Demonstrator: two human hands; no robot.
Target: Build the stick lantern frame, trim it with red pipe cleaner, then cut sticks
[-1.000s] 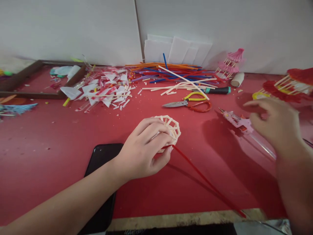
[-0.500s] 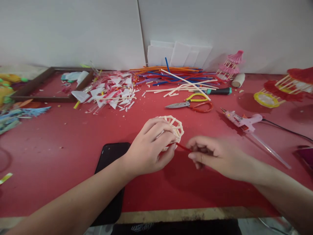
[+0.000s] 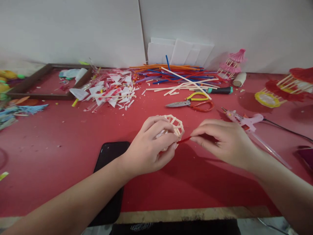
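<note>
Pale wooden sticks form a small round frame (image 3: 180, 126) at the centre of the red table (image 3: 73, 130), near the person. The left hand (image 3: 153, 145) is closed over the left part of this frame, fingers curved across it and thumb at its near edge. The right hand (image 3: 226, 140), to the right of the frame, pinches a red pipe cleaner (image 3: 184, 140) between thumb and forefinger; the visible length is short and spans the gap between both hands, meeting the frame's near right edge at the left thumb. A black phone (image 3: 111, 150) lies partly beneath the left forearm. A pink glue gun (image 3: 241, 120) rests just beyond the right hand. Scissors (image 3: 179, 104) with one yellow and one red handle lie on the far side of the frame, blades to the left. Farther back are loose pale sticks (image 3: 176, 88), coloured pipe cleaners (image 3: 144, 67) and, to the left, paper scraps (image 3: 96, 90).
</note>
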